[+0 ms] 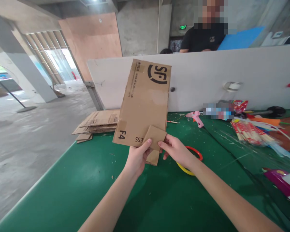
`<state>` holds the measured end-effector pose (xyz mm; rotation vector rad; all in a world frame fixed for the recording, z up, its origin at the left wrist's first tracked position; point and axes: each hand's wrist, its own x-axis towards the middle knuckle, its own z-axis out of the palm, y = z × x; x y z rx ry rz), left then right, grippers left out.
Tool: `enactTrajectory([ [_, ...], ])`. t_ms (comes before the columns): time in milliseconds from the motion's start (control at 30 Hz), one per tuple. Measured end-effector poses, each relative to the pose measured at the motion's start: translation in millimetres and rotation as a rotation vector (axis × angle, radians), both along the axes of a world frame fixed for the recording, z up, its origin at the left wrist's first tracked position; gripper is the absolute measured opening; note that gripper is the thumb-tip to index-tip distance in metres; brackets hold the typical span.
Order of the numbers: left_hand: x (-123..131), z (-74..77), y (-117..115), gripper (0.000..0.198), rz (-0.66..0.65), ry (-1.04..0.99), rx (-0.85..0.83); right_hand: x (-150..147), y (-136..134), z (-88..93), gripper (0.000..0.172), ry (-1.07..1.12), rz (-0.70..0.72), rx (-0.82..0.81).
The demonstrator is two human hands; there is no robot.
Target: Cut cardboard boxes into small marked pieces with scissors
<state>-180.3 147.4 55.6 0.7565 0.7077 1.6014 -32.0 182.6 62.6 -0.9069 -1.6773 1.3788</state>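
Observation:
A large cardboard sheet [145, 103] with dark SF printing is held up, slightly tilted, above the green table. In front of its lower edge is a small plain cardboard piece [155, 137]. My left hand [139, 158] is closed at the bottom, its thumb pressing the small piece against the sheet. My right hand [175, 148] pinches the small piece's right edge between thumb and fingers. Another brown cardboard strip [153, 158] shows below the thumbs; whether it is joined to the sheet I cannot tell.
Flattened cardboard [99, 120] is stacked at the left back of the green table [91, 180]. A pink glue gun [195, 118], red and yellow rings [187, 170], packaged sticks [251, 132] and a purple device [280, 183] lie rightward. A person [203, 38] is behind the white partition [195, 74].

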Motion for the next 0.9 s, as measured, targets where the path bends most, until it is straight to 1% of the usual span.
enactTrajectory([
  [167,-3.5,2.8,0.8,0.036,-0.057,0.003,0.0,0.7,-2.6,-4.0,0.026,0.049,0.004,-0.068],
  [333,-7.1,1.5,2.1,0.034,-0.06,0.061,-0.022,0.0,-7.1,-2.7,0.025,0.055,0.022,-0.163],
  [400,-7.6,1.6,2.0,0.034,-0.05,0.083,-0.028,-0.9,-7.7,-4.3,0.027,0.067,0.035,-0.173],
  [467,-7.3,2.0,1.5,0.035,-0.041,0.092,-0.012,-2.2,-7.5,-6.9,0.029,0.092,0.036,-0.153],
  [567,-5.3,2.4,0.3,0.035,-0.054,0.101,0.027,-3.8,-6.7,-11.0,0.033,0.136,0.003,-0.083],
  [733,-0.6,0.2,-1.1,0.035,-0.096,0.11,0.056,-7.5,-8.8,-18.9,0.031,0.189,-0.064,0.072],
  [833,1.6,-1.4,-0.9,0.033,-0.071,0.125,0.045,-12.6,-11.5,-23.7,0.033,0.197,-0.083,0.08],
  [900,1.7,-1.4,-0.7,0.035,-0.055,0.137,0.041,-12.9,-13.0,-21.7,0.035,0.178,-0.084,0.053],
])
